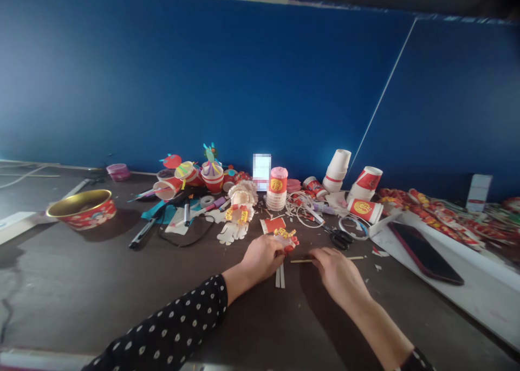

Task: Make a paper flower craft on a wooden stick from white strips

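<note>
Near the middle of the dark table, my left hand (263,256) has its fingers closed round a small red, yellow and white paper piece (286,239). Two narrow white strips (280,278) extend below that hand. To the right, my right hand (335,271) is over a thin wooden stick (353,258), its fingers bent together around the stick's middle part. Just behind the left hand lies a red paper piece with a white edge (273,225). Black-handled scissors (341,238) rest behind my right hand.
A red and gold bowl (87,214) stands at the left. Paper cups, markers and cut paper line the back. A dark phone (424,252) lies on a white tray (483,292) at the right. White cord loops (304,217) sit behind the hands.
</note>
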Demonstrator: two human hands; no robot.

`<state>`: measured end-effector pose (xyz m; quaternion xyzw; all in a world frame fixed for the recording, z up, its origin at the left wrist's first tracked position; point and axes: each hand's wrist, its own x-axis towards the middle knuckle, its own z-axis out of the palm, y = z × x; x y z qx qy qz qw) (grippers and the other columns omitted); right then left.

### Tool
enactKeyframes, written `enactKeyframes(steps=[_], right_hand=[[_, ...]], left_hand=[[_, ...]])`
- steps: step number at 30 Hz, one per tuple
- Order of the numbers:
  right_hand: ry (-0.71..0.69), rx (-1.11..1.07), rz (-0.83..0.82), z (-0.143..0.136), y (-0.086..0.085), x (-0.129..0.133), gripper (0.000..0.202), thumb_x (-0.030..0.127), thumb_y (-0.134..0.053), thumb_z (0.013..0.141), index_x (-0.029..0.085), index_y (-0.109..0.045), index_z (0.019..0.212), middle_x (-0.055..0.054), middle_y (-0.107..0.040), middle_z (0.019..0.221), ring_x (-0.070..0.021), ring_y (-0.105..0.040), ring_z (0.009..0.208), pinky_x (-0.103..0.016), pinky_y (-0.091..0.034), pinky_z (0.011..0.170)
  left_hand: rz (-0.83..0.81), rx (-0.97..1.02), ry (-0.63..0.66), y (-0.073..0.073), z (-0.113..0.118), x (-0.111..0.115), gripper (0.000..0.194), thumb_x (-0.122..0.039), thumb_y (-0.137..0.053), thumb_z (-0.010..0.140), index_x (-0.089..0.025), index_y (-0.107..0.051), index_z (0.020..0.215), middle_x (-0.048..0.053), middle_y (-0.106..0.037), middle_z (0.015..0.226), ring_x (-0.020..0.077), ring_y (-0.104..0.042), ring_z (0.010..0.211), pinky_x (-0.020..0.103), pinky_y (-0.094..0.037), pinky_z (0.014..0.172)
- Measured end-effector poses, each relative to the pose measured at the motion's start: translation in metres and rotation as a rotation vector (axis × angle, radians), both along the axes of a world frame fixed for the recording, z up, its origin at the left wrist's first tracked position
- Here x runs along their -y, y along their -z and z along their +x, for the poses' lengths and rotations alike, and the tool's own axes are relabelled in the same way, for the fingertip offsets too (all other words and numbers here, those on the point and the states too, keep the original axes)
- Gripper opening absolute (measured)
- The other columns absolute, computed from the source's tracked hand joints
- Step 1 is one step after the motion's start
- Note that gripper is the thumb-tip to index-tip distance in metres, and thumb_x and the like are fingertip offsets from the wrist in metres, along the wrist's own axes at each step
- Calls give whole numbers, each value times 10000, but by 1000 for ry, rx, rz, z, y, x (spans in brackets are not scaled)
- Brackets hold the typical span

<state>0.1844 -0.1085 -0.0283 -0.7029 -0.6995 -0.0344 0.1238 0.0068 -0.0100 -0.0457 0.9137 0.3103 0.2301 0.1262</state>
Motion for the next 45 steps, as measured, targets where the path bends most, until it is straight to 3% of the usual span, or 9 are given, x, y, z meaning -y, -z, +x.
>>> enactKeyframes(steps=[3, 6, 9, 14, 21, 29, 35, 40, 45], right_hand=[[5, -3, 75, -10, -4, -5, 292, 167, -421, 864, 212, -586, 1101, -43, -607, 965, -166, -538, 892, -241, -386, 751], [-120, -15, 118, -24, -9, -14, 312, 197, -422, 879, 277, -556, 1149, -22, -568, 1000, -143, -511, 903, -214, -382, 731], [-185, -4, 86, -34, -12, -23, 276, 211, -422, 882, 313, -590, 1076, -4, -543, 981, -137, -499, 891, -205, -372, 686], [-189, -45, 56, -33, -7, -30, 203, 206, -433, 873, 232, -634, 874, -16, -539, 936, -145, -492, 881, -212, -358, 705], [-229, -107, 63, -25, 3, -33, 189, 191, -464, 854, 235, -647, 834, -21, -558, 917, -161, -504, 868, -225, -364, 704], [-242, -19, 74, -27, 0, -33, 215, 209, -446, 869, 229, -637, 774, -25, -565, 923, -169, -496, 859, -238, -358, 686], [-258, 18, 42, -30, -6, -33, 243, 181, -409, 874, 231, -641, 820, -30, -574, 915, -171, -503, 855, -247, -357, 662], [-203, -113, 23, -34, -5, -35, 263, 167, -392, 868, 223, -641, 807, -32, -582, 896, -163, -520, 857, -241, -375, 692], [-201, -160, 31, -35, -3, -33, 285, 154, -410, 855, 243, -622, 1024, -37, -568, 912, -154, -542, 778, -236, -390, 655]], left_hand=[[-17, -9, -37, 0, 1, 1, 181, -180, -522, 756, -169, -653, 630, 20, -635, 685, 146, -574, 675, 226, -436, 667], [-47, -10, -51, -1, 1, 1, 178, -176, -518, 753, -166, -657, 643, 25, -641, 692, 147, -577, 678, 226, -441, 664], [-59, -6, -23, -2, 0, 0, 148, -154, -525, 735, -171, -667, 696, 27, -659, 744, 158, -589, 726, 227, -445, 677], [-62, -63, -54, -4, 0, 0, 177, -186, -514, 755, -170, -683, 707, 42, -664, 741, 177, -596, 733, 249, -448, 680], [-11, -98, -113, -3, 4, 3, 209, -200, -500, 767, -152, -657, 637, 53, -638, 693, 177, -585, 693, 256, -443, 657], [-26, -66, -126, -3, 4, 5, 166, -206, -525, 750, -154, -636, 638, 45, -631, 697, 176, -577, 713, 251, -434, 675], [-59, -81, -143, -6, 3, 7, 148, -186, -518, 742, -155, -635, 656, 45, -632, 710, 184, -578, 733, 259, -437, 688], [-57, -77, -126, -6, 3, 6, 144, -168, -522, 746, -158, -644, 671, 47, -637, 732, 179, -575, 738, 261, -437, 701], [-59, -48, -80, -4, 2, 3, 138, -193, -542, 760, -171, -662, 696, 40, -649, 735, 178, -574, 744, 257, -434, 702]])
